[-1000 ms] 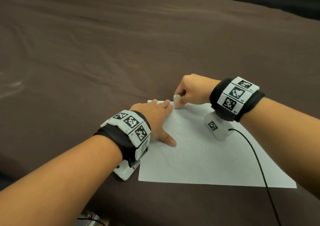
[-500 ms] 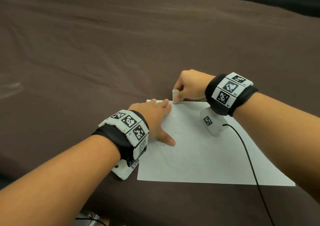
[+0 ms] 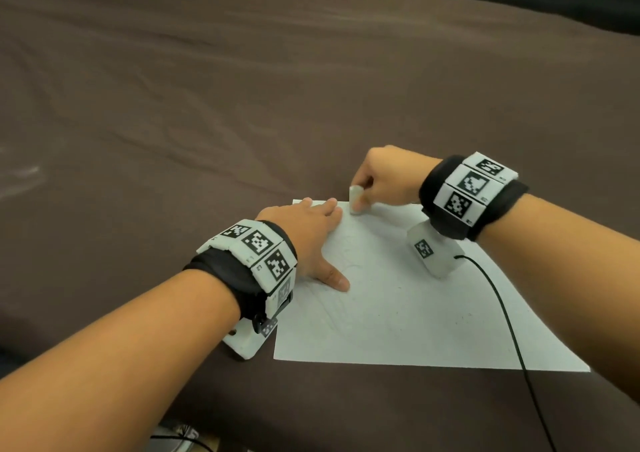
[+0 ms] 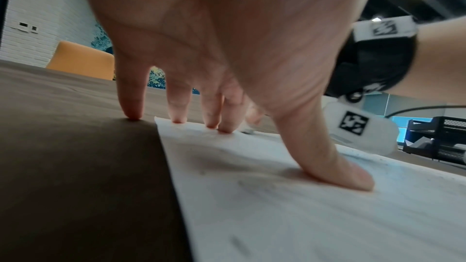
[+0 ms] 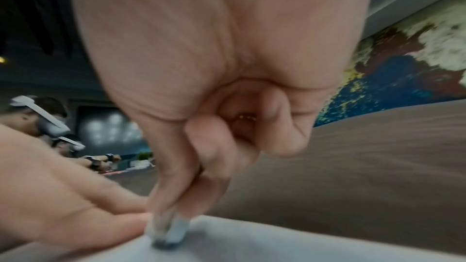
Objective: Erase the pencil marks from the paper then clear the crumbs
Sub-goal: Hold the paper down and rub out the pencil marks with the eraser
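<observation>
left hand (image 3: 304, 240) flat beside eraser (image 3: 355, 200) on paper (image 3: 415, 313)

Dim indoor light, blurred wrist views, wide-angle warping

Little legible text is showing in any view. The left wristband (image 3: 254, 255) is carrying square black-and-white coded markers, and tiny printed characters are sitting beside them; the one beside the lowest marker is appearing to read "L2", the others being too small to read. The right wristband (image 3: 469, 193) is bearing similar markers with small edge labels that are staying unreadable. A further coded marker is showing on the white camera housing (image 3: 427, 252) under the right wrist. The paper (image 3: 415, 313) is showing only faint pencil lines, no words.
</observation>
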Available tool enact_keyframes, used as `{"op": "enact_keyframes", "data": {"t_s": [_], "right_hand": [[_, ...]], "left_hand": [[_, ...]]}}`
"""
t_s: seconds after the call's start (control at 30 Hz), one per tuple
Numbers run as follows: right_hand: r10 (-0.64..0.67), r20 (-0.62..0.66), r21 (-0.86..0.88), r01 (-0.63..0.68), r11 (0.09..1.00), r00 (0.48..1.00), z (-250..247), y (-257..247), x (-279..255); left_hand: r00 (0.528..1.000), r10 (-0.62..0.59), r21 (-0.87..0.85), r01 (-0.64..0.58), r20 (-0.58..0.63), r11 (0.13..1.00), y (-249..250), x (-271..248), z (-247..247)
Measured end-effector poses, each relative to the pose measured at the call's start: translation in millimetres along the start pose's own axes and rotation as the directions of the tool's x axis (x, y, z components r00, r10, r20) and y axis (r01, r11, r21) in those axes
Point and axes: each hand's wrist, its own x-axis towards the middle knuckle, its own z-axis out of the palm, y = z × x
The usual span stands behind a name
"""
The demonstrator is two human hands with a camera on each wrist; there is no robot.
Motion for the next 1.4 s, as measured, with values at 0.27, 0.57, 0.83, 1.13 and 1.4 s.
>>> {"op": "enact_keyframes", "data": {"t_s": [0.27,0.57,0.83,1.13,1.4], "right_hand": [[-0.079,0.122,-0.037,0.084,0.996,0.989,15,-6,-22],[-0.040,0.149,-0.105,0.056,0.993,0.988,9,-11,-20],[-0.014,-0.003,-0.031,0.013,0.999,1.000,3,3,-1],[-0.077,0.261,-0.063,0.097,0.993,0.962,20,-5,-46],[-0.012,-0.025,-0.002,0.012,1.000,1.000,5,7,-6]], "left_hand": [[1.000,0.000,-0.005,0.000,-0.005,1.000,-1,1,1],[1.000,0.006,-0.010,-0.006,-0.006,1.000,-1,1,1],[1.000,-0.004,-0.001,0.004,0.010,1.000,0,0,-1],[1.000,0.002,-0.006,-0.002,-0.004,1.000,1,2,1],[1.000,0.008,0.002,-0.008,-0.009,1.000,0,2,1]]}}
